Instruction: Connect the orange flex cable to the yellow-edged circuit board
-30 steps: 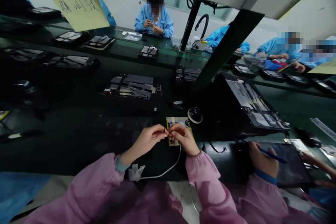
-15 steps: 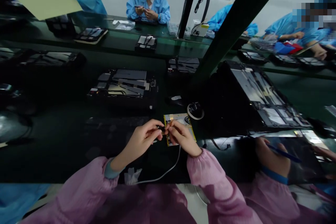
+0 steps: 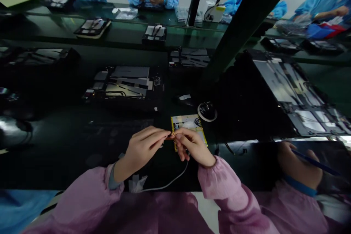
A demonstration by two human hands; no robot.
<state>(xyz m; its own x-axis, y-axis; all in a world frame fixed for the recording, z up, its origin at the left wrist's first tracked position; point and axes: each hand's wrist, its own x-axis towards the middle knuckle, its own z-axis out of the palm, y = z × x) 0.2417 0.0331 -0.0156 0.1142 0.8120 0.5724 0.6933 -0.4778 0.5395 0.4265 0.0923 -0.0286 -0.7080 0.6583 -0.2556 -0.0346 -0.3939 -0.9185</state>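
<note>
My left hand [image 3: 144, 149] and my right hand [image 3: 195, 147] meet fingertip to fingertip in the middle of the view. Between them is a tiny gold-coloured part [image 3: 173, 135], its kind too small to make out. The right thumb and forefinger pinch it; the left fingers are pressed together at its left side, over something dark that is mostly hidden. Below the hands lies a yellow-edged white board [image 3: 189, 120] with dark marks and a coil of thin black cable, partly covered by my right hand.
A black round object with a pale rim [image 3: 207, 112] stands behind the board. An opened device [image 3: 128, 80] lies back left, a larger one [image 3: 290, 87] at right. A white cable [image 3: 175, 180] runs toward me. A co-worker's hand [image 3: 300, 168] holds a blue pen-like tool.
The left fingers have straightened and lie flatter against each other, and the right fingers now show the gold-coloured part. The whole view has tilted slightly down.
</note>
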